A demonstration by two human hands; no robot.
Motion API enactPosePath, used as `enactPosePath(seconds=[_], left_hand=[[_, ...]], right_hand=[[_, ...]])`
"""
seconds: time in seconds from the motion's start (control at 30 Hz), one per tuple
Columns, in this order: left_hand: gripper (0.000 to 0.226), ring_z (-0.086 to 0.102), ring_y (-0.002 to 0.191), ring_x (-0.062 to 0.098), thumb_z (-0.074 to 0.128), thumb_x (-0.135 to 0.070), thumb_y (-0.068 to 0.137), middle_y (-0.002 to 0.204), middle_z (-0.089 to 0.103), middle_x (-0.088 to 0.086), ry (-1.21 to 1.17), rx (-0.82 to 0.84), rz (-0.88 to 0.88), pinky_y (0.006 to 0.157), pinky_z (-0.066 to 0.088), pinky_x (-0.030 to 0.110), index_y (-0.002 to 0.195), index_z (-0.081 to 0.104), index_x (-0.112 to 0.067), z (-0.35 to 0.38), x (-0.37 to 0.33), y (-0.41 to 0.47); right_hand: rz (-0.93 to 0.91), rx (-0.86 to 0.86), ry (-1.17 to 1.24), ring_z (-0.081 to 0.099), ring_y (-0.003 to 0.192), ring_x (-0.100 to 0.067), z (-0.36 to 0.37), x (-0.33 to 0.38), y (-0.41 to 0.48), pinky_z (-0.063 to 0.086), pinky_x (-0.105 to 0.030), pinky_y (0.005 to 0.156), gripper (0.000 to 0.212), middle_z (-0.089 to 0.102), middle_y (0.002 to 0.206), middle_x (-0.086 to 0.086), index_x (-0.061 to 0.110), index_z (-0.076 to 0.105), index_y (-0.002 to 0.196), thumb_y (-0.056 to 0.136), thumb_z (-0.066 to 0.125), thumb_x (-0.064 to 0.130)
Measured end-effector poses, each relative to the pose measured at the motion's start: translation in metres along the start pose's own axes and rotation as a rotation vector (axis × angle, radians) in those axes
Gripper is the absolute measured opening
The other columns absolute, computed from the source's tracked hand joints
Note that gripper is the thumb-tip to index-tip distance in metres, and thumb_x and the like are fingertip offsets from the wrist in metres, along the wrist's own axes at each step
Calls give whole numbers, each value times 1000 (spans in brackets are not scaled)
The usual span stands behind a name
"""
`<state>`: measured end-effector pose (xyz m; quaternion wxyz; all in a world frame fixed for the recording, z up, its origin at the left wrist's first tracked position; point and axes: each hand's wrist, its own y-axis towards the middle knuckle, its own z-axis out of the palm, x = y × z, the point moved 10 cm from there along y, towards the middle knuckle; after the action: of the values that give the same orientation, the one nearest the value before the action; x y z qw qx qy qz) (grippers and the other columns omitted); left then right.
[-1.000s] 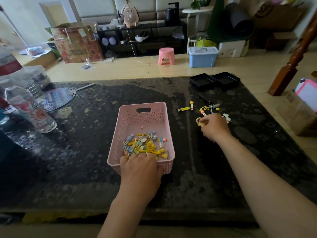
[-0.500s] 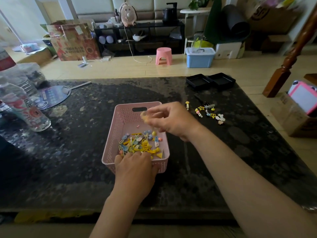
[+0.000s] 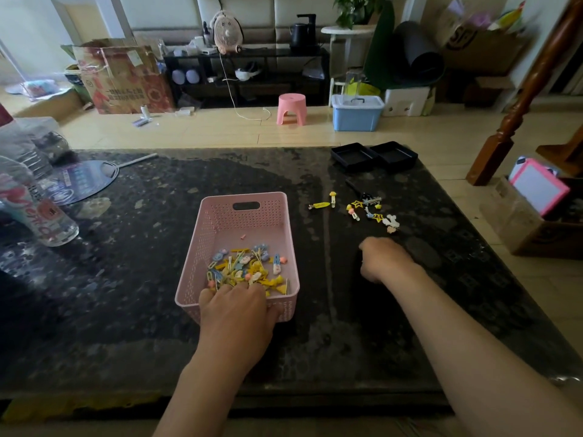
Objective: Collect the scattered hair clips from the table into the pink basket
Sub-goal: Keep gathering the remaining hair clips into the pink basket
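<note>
The pink basket (image 3: pixel 217 222) stands mid-table with a pile of several yellow, blue and pink hair clips (image 3: pixel 244 268) in its near half. My left hand (image 3: pixel 238 313) grips the basket's near rim, fingers curled over the edge. Several scattered hair clips (image 3: pixel 372 212) lie on the dark table to the right of the basket, with a yellow clip (image 3: pixel 320 205) and a small mushroom-shaped one (image 3: pixel 332 197) nearer to it. My right hand (image 3: pixel 383 258) hovers just below those clips, fingers curled downward with nothing visible in them.
Two black trays (image 3: pixel 373 156) sit at the table's far right edge. A plastic water bottle (image 3: pixel 34 209) lies at the left, next to a round hand fan (image 3: pixel 82 182). A wooden post (image 3: pixel 517 111) and a cardboard box (image 3: pixel 530 225) stand to the right.
My right hand carried a clip from the scattered group over the basket, let it go, and has moved back right toward the loose clips. My left hand stayed on the basket.
</note>
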<state>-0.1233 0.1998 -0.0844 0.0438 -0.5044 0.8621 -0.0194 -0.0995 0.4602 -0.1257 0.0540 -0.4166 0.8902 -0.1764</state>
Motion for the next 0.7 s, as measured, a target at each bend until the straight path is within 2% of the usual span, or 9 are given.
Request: enactPosePath(seconds=[0.13,0.23,0.33,0.4,0.5,0.57,0.6,0.63,0.7], left_hand=[[30,53,100,16,40,-58,95,105,60,-9,7,19,-12,92,32,41,97,51,-30,1,-1,0],[31,53,101,16,40,-58,95,106,60,-9,9,20,-16,92,32,41,99,52,-30,1,-2,0],[29,53,101,16,41,-57,95,106,60,-9,0,18,-13,92,32,41,97,51,-31,-1,-2,0],[28,53,101,16,41,-57,95,105,60,-9,-4,14,-8,92,32,41,96,51,-31,-1,-3,1],[28,53,101,15,41,-57,95,105,60,-10,-19,10,13,92,31,41,96,52,-31,0,-8,3],[28,53,101,15,41,-57,95,106,60,-10,-22,4,24,91,31,41,97,52,-31,0,-14,5],[28,53,102,16,42,-56,95,107,60,-10,-16,0,27,90,32,40,98,53,-31,0,-17,6],[27,53,102,16,42,-56,95,107,60,-10,-12,1,26,90,32,40,97,52,-31,-1,-20,7],[25,53,101,15,43,-55,95,106,60,-9,-17,12,20,90,32,40,95,51,-31,-1,-25,8]], right_hand=[[-18,-155,28,61,111,-34,-7,2,-6,50,-38,83,26,59,122,-14,12,60,116,91,59,7],[9,-147,108,62,106,-34,-5,-3,-5,51,-37,81,22,61,117,-14,11,63,109,88,62,7],[25,-122,312,65,98,-31,-6,-6,-5,55,-36,80,15,67,108,-11,15,70,98,84,65,11],[-40,-122,491,69,86,-24,-13,6,-6,60,-39,77,11,70,96,-6,18,72,86,83,65,10],[-197,-165,783,69,69,-20,-41,38,-21,61,-36,61,19,69,80,-3,20,67,71,81,66,4],[-310,-183,920,68,67,-17,-60,61,-37,56,-30,56,18,69,79,-3,19,68,74,83,67,3],[-374,-168,964,67,67,-15,-65,74,-45,57,-30,59,14,70,81,-3,17,71,80,84,68,5],[-436,-146,982,67,71,-13,-67,86,-52,58,-32,65,11,72,85,-2,16,74,89,86,68,7],[-496,-136,939,67,88,-10,-66,98,-59,57,-31,81,19,74,100,0,16,75,105,89,67,14]])
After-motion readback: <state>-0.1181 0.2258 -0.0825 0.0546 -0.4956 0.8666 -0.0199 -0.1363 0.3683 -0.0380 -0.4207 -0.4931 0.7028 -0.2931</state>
